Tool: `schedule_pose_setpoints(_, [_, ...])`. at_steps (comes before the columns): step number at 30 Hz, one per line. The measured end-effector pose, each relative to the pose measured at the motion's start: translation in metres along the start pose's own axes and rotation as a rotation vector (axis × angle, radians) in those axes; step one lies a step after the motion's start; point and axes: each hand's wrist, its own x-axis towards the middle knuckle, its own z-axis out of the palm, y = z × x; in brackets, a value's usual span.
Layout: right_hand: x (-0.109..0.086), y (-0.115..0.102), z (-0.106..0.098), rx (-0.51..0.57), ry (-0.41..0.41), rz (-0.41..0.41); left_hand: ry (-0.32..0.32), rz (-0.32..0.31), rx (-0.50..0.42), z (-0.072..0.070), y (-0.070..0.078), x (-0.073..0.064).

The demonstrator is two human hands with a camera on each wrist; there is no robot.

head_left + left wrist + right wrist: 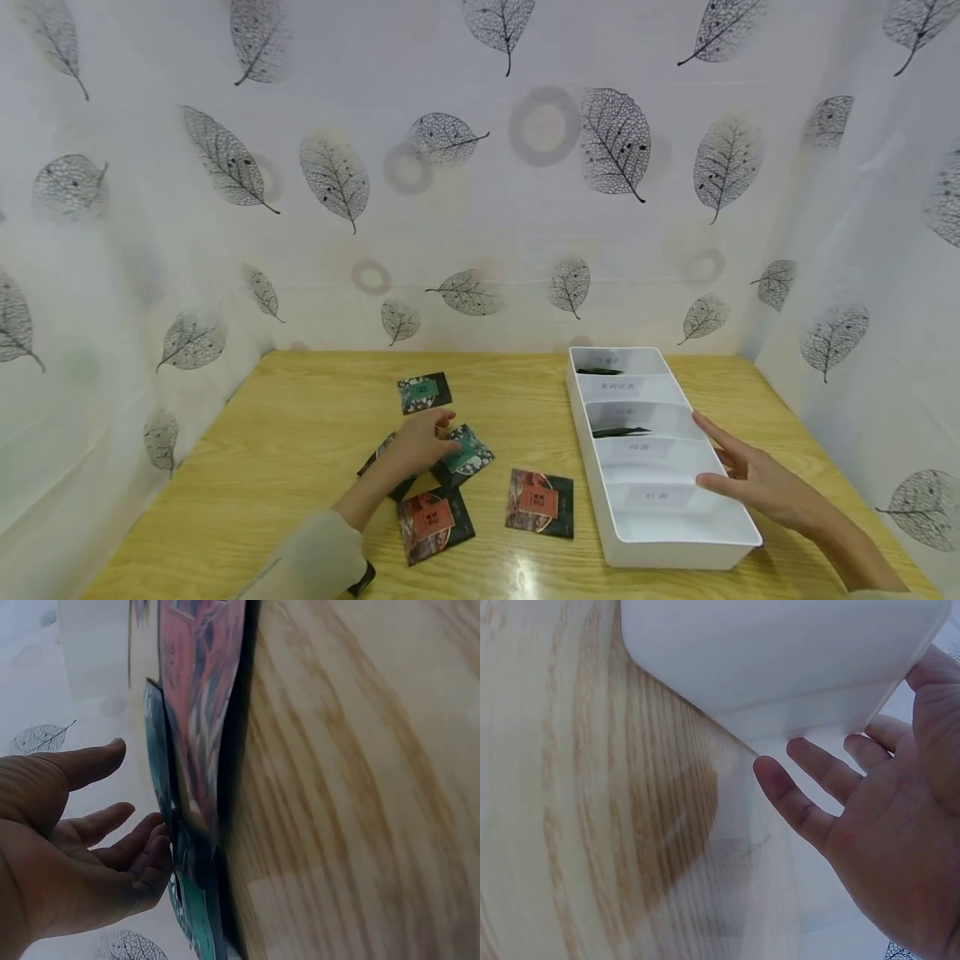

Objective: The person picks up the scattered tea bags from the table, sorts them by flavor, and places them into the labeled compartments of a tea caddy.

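My left hand (423,437) hovers over a green-labelled tea sachet (468,457), thumb and fingers apart and loosely bent. In the left wrist view its fingertips are close to the edge of a green sachet (196,915); whether they touch is unclear. Nothing is held there. On the right, a long white divided box (682,525) stands on the table. My right hand (765,483) rests against its right side, thumb over the rim. In the right wrist view the extended fingers touch the box's outer wall (780,667).
Another green-labelled sachet (423,392) lies farther back. Red-labelled sachets lie nearer, one (435,525) left and one (540,502) beside the box. My left forearm partly covers another sachet. Dark sachets (621,432) stand in two labelled compartments. A leaf-patterned curtain (480,233) surrounds the table.
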Motion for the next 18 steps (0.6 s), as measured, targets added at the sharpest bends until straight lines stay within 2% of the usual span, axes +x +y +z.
schedule_pose_setpoints(3, [0.000,0.000,0.000,0.015,-0.002,-0.005,0.003,0.053,0.117,0.006,0.002,0.005])
schedule_pose_setpoints(7, [0.000,0.000,0.001,0.031,-0.004,-0.005,0.004,0.074,0.235,0.012,0.004,0.011])
schedule_pose_setpoints(14, [0.000,0.001,0.000,0.014,0.001,-0.012,-0.056,-0.022,0.319,0.013,0.011,0.018])
schedule_pose_setpoints(18, [0.000,0.002,0.000,0.027,-0.002,-0.015,-0.069,-0.042,0.339,0.012,0.014,0.022])
